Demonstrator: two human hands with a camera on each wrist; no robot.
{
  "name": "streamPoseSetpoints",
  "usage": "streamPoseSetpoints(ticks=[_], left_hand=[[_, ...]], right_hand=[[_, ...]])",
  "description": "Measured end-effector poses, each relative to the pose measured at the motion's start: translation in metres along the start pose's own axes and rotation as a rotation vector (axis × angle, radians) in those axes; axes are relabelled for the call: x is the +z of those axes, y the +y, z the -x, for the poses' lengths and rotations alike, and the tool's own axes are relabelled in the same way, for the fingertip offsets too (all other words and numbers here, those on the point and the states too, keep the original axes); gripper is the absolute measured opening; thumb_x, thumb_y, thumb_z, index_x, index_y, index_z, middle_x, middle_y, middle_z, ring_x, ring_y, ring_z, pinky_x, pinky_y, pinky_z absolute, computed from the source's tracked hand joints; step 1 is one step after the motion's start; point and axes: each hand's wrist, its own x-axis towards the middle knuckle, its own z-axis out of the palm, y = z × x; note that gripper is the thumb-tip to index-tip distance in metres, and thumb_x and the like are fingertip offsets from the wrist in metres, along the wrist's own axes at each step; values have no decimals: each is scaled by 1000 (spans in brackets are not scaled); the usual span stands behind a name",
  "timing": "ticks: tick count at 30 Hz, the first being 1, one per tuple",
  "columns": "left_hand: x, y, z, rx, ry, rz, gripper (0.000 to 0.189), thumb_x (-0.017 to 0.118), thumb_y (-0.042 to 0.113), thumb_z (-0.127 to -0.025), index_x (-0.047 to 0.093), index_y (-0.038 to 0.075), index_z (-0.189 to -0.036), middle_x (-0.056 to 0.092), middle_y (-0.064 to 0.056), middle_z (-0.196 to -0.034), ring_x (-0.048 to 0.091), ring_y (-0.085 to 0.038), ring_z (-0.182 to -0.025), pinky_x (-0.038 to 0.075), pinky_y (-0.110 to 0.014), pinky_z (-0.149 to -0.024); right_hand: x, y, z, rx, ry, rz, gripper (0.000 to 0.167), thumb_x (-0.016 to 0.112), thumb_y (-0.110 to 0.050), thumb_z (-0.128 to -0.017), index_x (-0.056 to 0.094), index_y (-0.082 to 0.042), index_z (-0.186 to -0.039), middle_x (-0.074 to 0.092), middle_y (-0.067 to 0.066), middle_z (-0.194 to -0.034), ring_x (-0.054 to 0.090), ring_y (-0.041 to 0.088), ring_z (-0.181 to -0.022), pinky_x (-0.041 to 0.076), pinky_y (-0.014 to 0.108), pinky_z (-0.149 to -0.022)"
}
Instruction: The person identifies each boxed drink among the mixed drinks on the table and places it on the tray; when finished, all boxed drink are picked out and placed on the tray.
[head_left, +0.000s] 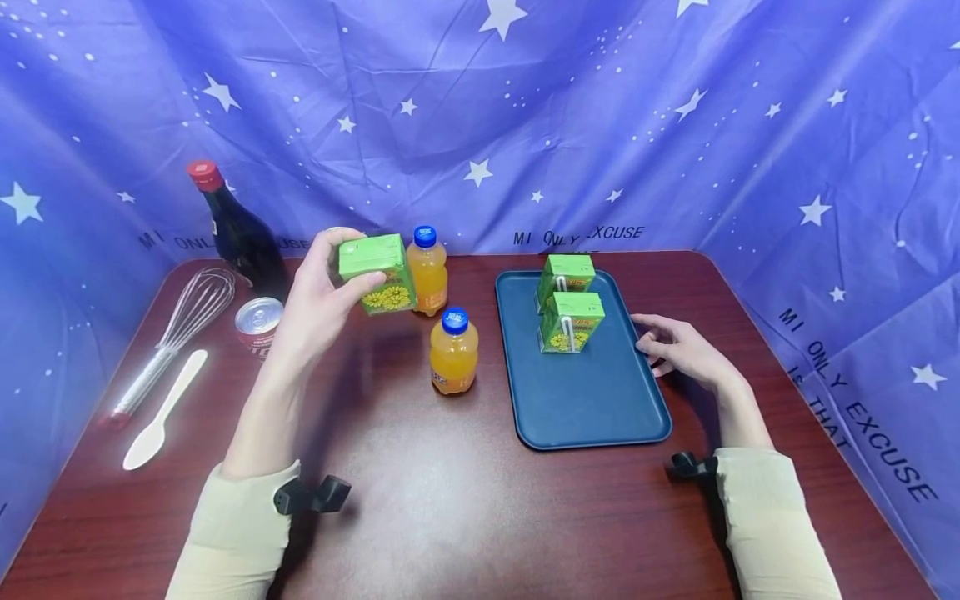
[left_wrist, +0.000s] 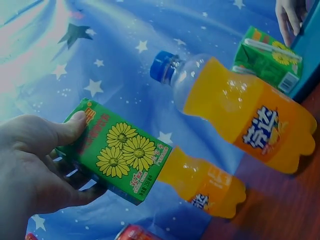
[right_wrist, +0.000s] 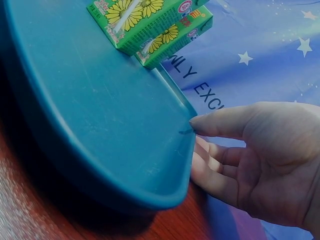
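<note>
My left hand (head_left: pixel 321 287) holds a green drink carton (left_wrist: pixel 117 155) with yellow flowers in the air, thumb on one face and fingers around the other side. It is left of two orange soda bottles with blue caps: a rear one (head_left: pixel 429 279) close beside the carton and a front one (head_left: pixel 454 358). My right hand (head_left: pixel 684 350) grips the right edge of a dark blue tray (head_left: pixel 585 408), its thumb at the rim and the other fingers curled against the outer side. Two matching drink cartons, one in front (head_left: pixel 572 325) and one behind (head_left: pixel 567 271), stand upright on the tray's far part.
At the left lie a whisk (head_left: pixel 180 333) and a pale spoon (head_left: pixel 167 408). A dark bottle with a red cap (head_left: pixel 243 233) and a can (head_left: pixel 258 321) stand beside them. A starry blue cloth (head_left: pixel 420 167) hangs behind the reddish-brown table (head_left: pixel 465 517).
</note>
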Motion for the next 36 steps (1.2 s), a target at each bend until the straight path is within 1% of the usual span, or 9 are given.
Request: streamPoseSetpoints(ticks=[4,7,11,15,18,26,32,36], left_hand=[[5,8,0,5,9,53,45,70,2,-95,49,13,-133,60,1,-115,61,-15,-100,55,-18,-83],[9,16,0,27,13,101,46,69,-2,-94,49,10,-133,61,0,-115,62,-16,-102,55,-19,-85],[16,25,-1,70,18,131,47,69,-6,-93,49,7,-133,61,1,-115,61,-16,-104,54,-20,-88],[23,30,-2,112,25,155,47,68,-9,-91,50,6,-132,62,3,-114,60,-16,-105,51,-21,-91],[28,33,-3,132,29,178,46,67,-11,-91,51,6,-131,62,4,-112,59,-16,-105,51,-22,-92],[39,43,-3,128,26,234,48,67,-10,-92,48,3,-134,61,3,-115,59,-16,-107,51,-22,-94],[50,49,-1,125,17,237,50,68,-8,-93,47,3,-136,59,2,-118,59,-16,-109,52,-22,-95],[58,53,0,129,1,243,49,68,-6,-94,47,4,-137,58,-1,-121,60,-17,-110,53,-25,-95]], right_hand=[[0,-1,1,-7,6,14,61,57,-10,-104,32,0,-159,62,14,-102,66,11,-76,64,36,-65],[0,-1,1,-9,9,16,61,57,-10,-104,32,1,-158,61,14,-102,66,10,-76,64,35,-65],[1,0,1,-6,7,13,61,57,-10,-104,31,0,-159,62,14,-102,66,10,-76,64,35,-65],[1,0,1,-5,5,14,61,57,-10,-104,31,0,-159,62,14,-103,65,10,-76,64,35,-65],[1,0,0,-7,6,16,61,57,-10,-104,32,0,-159,61,14,-103,65,10,-76,64,35,-65],[1,-1,0,-11,11,20,60,57,-10,-104,33,0,-158,61,11,-101,65,10,-76,64,35,-65],[1,-2,1,-4,13,26,60,57,-11,-104,33,0,-158,61,11,-100,64,10,-76,64,35,-65],[1,-3,1,-1,9,32,61,57,-11,-105,32,0,-159,61,12,-102,63,10,-76,64,35,-66]])
